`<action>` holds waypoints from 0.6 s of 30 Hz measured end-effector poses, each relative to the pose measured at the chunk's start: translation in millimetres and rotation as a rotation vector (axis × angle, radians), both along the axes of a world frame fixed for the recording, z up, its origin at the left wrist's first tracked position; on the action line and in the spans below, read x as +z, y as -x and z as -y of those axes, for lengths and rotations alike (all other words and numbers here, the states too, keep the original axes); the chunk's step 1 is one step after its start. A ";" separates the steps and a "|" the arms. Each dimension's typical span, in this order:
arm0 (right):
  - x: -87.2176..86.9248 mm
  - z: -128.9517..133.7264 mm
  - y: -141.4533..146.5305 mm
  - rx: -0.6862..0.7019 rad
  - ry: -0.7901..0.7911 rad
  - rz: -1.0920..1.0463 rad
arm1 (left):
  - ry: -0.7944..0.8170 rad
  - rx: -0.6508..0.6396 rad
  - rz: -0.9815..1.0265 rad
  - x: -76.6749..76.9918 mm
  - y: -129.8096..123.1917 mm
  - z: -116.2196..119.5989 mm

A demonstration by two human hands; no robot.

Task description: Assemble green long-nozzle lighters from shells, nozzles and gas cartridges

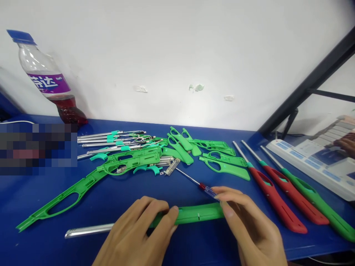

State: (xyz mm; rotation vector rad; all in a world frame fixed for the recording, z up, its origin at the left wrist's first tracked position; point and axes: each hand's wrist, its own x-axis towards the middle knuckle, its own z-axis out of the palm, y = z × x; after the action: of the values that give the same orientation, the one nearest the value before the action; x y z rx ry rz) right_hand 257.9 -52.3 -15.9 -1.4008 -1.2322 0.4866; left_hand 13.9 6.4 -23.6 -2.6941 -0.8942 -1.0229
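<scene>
My left hand [138,229] is closed over the middle of a green long-nosed utility lighter [198,215]. Its silver metal tube [88,230] sticks out to the left, low over the blue table. At the lighter's right end, my right hand [249,221] is closed, with the thumb in front of that end and the fingers behind. Against the right fingertips lies the clear handle of a screwdriver [203,187], its shaft pointing up-left at a clear fuel tank [172,166]. The fingers partly cover the handle's end, so whether they grip it is unclear.
Green half shells [230,169] and metal tubes with wires [111,139] are piled behind my hands. One open shell [55,207] lies at left. Two red lighters [280,199] and a green one [318,205] lie at right, near a power strip [305,159]. A drink bottle [50,79] stands back left.
</scene>
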 end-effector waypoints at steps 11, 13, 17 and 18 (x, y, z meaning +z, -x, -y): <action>-4.8 -0.7 -5.8 0.020 -0.015 0.066 | -0.005 0.016 -0.080 -7.9 2.9 -0.9; -0.7 -2.3 -9.0 0.008 -0.019 0.138 | 0.014 0.006 -0.104 -9.4 4.7 -2.9; 24.2 -27.6 -20.4 -0.104 -0.043 0.467 | 0.040 -0.023 -0.115 -10.7 6.4 -8.5; 32.5 -39.6 -23.8 -0.079 -0.023 0.579 | 0.044 -0.029 -0.113 -11.0 6.3 -9.7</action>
State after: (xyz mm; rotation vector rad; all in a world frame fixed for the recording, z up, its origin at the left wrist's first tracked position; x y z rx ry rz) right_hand 281.6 -12.7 16.6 -1.6218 -1.6224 0.0005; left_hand 7.5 16.1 -34.6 -2.7766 -0.8699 -0.8564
